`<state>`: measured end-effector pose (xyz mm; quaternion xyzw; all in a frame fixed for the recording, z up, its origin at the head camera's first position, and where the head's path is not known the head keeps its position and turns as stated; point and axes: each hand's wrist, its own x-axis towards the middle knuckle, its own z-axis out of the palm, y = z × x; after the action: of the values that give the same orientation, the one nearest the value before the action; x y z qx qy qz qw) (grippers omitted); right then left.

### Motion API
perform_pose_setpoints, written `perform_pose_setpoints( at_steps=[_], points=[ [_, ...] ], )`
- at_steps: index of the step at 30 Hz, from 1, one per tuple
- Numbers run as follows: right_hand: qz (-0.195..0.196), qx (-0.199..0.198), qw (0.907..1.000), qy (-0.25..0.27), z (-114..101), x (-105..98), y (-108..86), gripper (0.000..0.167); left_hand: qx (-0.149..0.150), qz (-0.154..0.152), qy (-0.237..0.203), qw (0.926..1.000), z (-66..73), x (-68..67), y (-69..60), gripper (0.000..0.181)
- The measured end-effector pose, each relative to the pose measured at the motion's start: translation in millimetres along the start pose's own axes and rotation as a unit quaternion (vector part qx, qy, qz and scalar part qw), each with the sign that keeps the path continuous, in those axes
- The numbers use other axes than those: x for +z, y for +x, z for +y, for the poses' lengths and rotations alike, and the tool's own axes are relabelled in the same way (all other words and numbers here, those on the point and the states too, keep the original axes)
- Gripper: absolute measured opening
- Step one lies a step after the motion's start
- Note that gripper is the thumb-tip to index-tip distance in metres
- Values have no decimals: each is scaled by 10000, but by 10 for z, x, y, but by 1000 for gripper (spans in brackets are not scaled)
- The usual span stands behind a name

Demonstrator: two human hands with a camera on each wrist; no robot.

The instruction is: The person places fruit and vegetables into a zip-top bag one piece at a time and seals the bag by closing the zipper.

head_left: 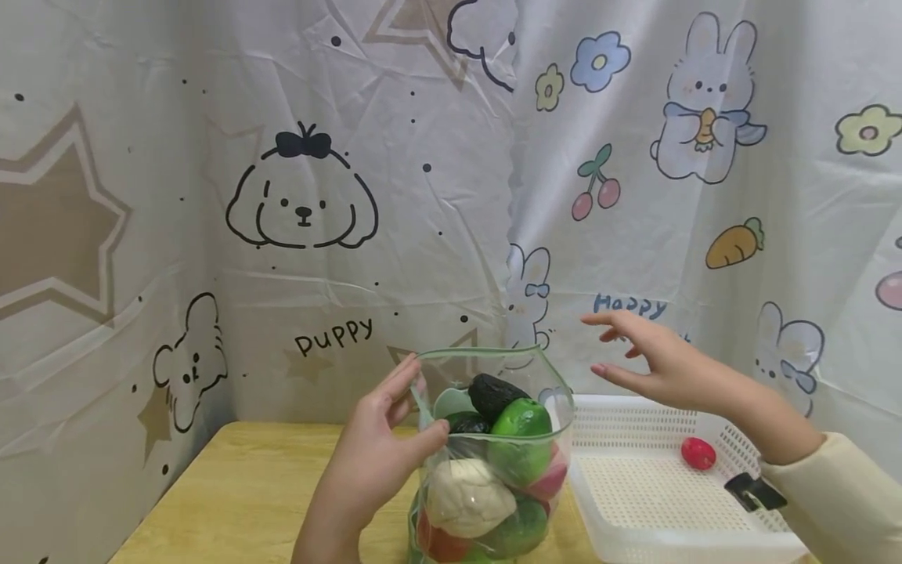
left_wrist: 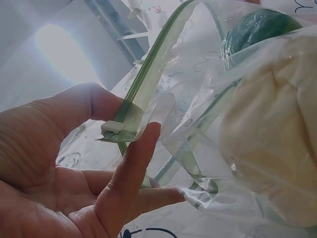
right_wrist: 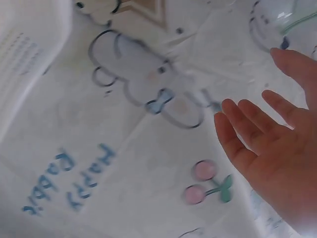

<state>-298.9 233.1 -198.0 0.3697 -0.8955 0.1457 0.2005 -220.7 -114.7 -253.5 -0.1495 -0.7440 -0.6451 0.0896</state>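
On the table stands a clear zip bag (head_left: 486,439) with a green rim, its mouth wide open. Inside are a cauliflower-like pale piece (head_left: 468,497), a dark avocado-shaped piece (head_left: 496,394), a green lime- or pepper-like piece (head_left: 523,423) and several others. My left hand (head_left: 377,442) grips the bag's left rim. Close up in the left wrist view, the thumb and fingers pinch the green zip edge (left_wrist: 133,99) near its end tab. My right hand (head_left: 655,360) hovers with relaxed fingers right of the bag, holding nothing. Only backdrop lies behind that hand (right_wrist: 277,139) in the right wrist view.
To the bag's right stands a white perforated basket (head_left: 634,501) with one small red radish-like piece (head_left: 698,453) in it. A black clip (head_left: 755,492) shows at the right sleeve. A printed cloth backdrop (head_left: 395,196) rises behind the wooden table (head_left: 232,486).
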Motion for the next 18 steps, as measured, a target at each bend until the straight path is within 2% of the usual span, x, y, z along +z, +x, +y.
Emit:
perform_pose_setpoints(
  at_steps=[4, 7, 12, 18],
  points=[
    [41, 498, 9986, 197, 366, 79, -133, 54, -26, -18, -65, 10000, 2, -1, 5, 80],
    [8, 1052, 9936, 420, 643, 145, -261, 50, -45, -47, -97, 9999, 2, -2, 5, 80],
    [-1, 1981, 9789, 495, 1148, 333, -462, 37, -76, -55, -2, 10000, -2, -26, 18, 79],
    [-33, 2837, 9588, 133, 1654, 533, -675, 27, -104, 21, 60, 9999, -16, -56, 12, 80]
  ],
)
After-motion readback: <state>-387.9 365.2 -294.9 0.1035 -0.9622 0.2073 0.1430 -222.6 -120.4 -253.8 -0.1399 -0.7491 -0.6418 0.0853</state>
